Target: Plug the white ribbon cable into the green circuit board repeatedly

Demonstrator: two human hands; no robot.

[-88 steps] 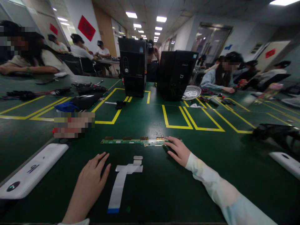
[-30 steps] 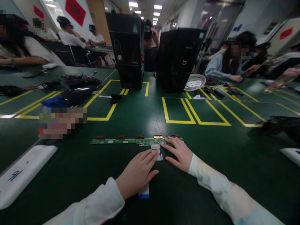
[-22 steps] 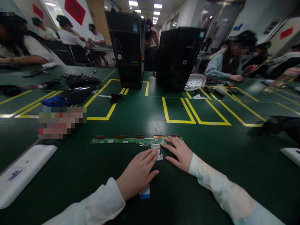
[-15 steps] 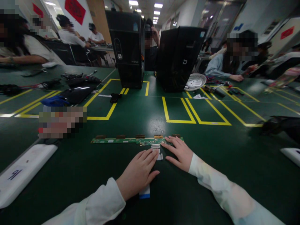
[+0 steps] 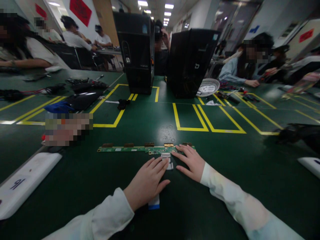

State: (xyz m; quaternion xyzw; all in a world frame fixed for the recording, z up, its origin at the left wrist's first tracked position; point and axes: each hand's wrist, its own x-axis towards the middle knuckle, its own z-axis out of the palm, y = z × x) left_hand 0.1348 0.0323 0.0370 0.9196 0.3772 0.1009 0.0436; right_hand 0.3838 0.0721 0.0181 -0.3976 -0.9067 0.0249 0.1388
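Observation:
A long, narrow green circuit board [image 5: 135,149] lies crosswise on the dark green table, with several copper-coloured tabs along its far edge. My left hand [image 5: 150,180] rests over a white flat ribbon cable [image 5: 154,202], fingertips on the cable's far end beside the board's connector. The cable's near end, tipped blue, shows below that palm; its middle is hidden. My right hand [image 5: 191,163] has its fingers spread, with the fingertips touching the right part of the board and covering some of it. Both hands have their fingers stretched out.
Two black computer towers [image 5: 133,53] stand at the back, with a white basket [image 5: 208,87] beside the right one. Yellow tape [image 5: 192,129] marks boxes on the table. A white device [image 5: 30,181] lies at left, near cables. Other people sit around.
My hands, the board and the cable stay almost in place. The whole view shifts very slightly. At the right, a co-worker's raised hand has moved a little.

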